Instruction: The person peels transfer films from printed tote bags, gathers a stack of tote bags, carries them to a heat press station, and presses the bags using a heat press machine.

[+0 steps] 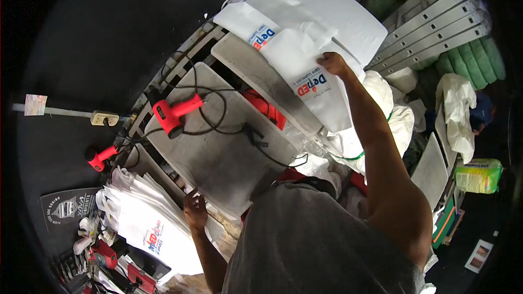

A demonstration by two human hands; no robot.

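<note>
My right hand [333, 64] is closed on the edge of a white printed bag [321, 106], which has blue and red lettering and hangs partly over a narrow grey board. Behind it lie another white printed bag [239, 17] and a pile of plain white sheets [340, 5]. My left hand [195, 210] has its fingers apart at the near-left edge of the wide grey board [218, 147]. Beside that hand is a stack of white printed bags [147, 223]; no held item shows in its fingers.
A red heat gun [173, 113] with a looped black cord rests at the wide board's far edge. Another red heat gun [99, 158] is near the power outlet [104, 118]. An aluminium ladder [436, 27] and green bundles [474, 62] stand at right.
</note>
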